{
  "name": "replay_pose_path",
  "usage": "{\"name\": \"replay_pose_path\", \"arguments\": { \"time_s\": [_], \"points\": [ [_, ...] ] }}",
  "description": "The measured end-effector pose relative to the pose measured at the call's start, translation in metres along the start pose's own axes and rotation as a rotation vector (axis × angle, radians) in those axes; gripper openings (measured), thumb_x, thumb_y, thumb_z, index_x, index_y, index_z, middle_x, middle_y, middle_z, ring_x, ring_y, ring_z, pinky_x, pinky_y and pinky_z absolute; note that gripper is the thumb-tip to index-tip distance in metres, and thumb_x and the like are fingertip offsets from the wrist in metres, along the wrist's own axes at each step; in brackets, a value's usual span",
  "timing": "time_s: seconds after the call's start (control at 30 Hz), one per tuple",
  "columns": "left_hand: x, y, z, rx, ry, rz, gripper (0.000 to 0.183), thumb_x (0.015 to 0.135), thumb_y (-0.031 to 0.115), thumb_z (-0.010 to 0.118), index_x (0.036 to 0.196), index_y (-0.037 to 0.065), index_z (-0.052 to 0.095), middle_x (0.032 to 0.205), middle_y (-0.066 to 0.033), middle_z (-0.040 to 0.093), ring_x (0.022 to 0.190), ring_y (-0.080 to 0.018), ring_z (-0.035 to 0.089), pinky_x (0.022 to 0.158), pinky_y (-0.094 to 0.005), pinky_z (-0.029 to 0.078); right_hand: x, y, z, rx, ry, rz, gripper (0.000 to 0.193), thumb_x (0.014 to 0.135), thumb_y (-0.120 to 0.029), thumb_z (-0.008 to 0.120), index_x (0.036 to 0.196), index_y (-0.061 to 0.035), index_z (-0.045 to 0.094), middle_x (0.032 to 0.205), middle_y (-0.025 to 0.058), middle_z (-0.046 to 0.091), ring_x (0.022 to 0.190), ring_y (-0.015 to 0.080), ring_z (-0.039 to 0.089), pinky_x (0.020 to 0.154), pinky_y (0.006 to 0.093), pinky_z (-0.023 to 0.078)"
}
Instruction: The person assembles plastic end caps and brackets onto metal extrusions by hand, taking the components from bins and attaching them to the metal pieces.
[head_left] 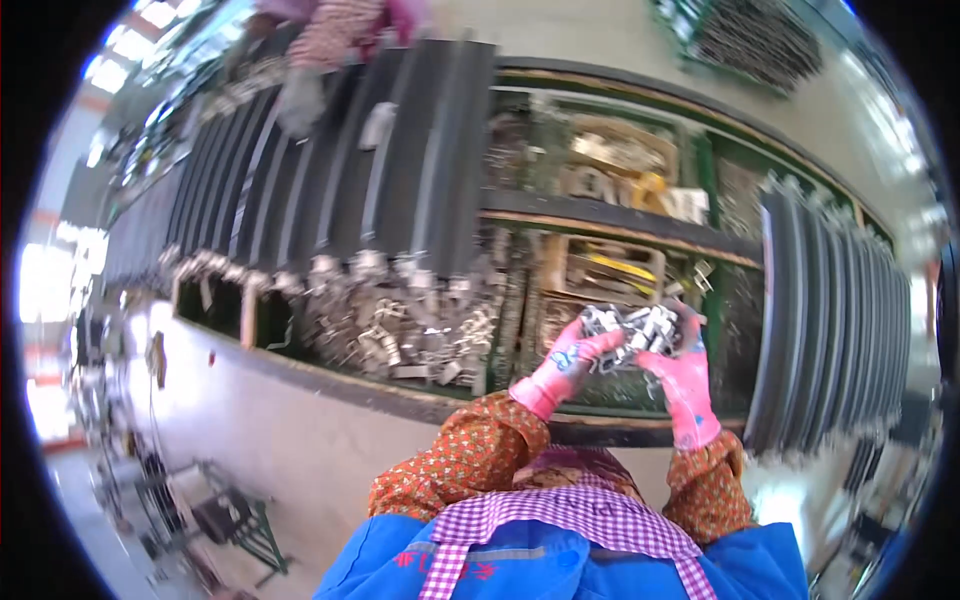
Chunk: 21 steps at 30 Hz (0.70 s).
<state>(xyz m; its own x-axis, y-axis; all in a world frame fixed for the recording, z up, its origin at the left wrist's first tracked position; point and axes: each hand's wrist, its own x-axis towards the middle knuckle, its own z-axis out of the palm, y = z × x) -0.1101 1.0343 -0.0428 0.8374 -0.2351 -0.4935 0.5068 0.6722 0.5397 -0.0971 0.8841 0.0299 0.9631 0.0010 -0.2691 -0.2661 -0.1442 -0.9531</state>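
Observation:
Both my hands wear pink gloves and cup a pile of small silvery metal clips [632, 335] between them. My left hand [572, 362] closes on the pile from the left side. From the right, my right hand [682, 370] wraps round it with its thumb across the front. The pile is held above the near side of the workbench, just in front of a cardboard box [560, 268] with yellow-handled tools [622, 268] in it. The exact shape of the clips is blurred.
Long dark grey metal profiles [350, 180] lie side by side on the left, and more profiles [830, 310] on the right. Loose metal brackets [400, 335] heap up in the near left bin. Another cardboard box [625, 140] stands farther back. Across the bench is another person's sleeve [335, 30].

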Motion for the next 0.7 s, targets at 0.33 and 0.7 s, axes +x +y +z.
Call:
{"name": "replay_pose_path", "arguments": {
  "time_s": [0.33,0.7],
  "points": [
    [-0.099,0.214,-0.045,0.265,0.312,0.464,0.044,0.074,0.017,0.072,0.11,0.001,0.051,0.097,-0.0086,0.061,0.084,-0.0175,0.061,0.075,-0.0281,0.051,0.072,-0.087,0.173,0.115,-0.511,-0.376,0.07,0.054,-0.008,0.073,0.118,-0.0061,0.046,0.105,0.0081,0.054,0.097,0.0176,0.053,0.088,0.0275,0.043],
    [-0.061,0.322,-0.138,0.434,0.472,0.237,0.044,0.083,0.042,0.06,0.118,0.017,0.05,0.106,-0.0027,0.059,0.092,-0.0191,0.057,0.075,-0.0453,0.048,0.109,-0.099,0.285,-0.987,-0.441,-0.787,0.082,0.068,-0.034,0.07,0.138,-0.0237,0.028,0.12,0.0235,0.046,0.111,0.0376,0.049,0.094,0.0446,0.038]
  ]
}}
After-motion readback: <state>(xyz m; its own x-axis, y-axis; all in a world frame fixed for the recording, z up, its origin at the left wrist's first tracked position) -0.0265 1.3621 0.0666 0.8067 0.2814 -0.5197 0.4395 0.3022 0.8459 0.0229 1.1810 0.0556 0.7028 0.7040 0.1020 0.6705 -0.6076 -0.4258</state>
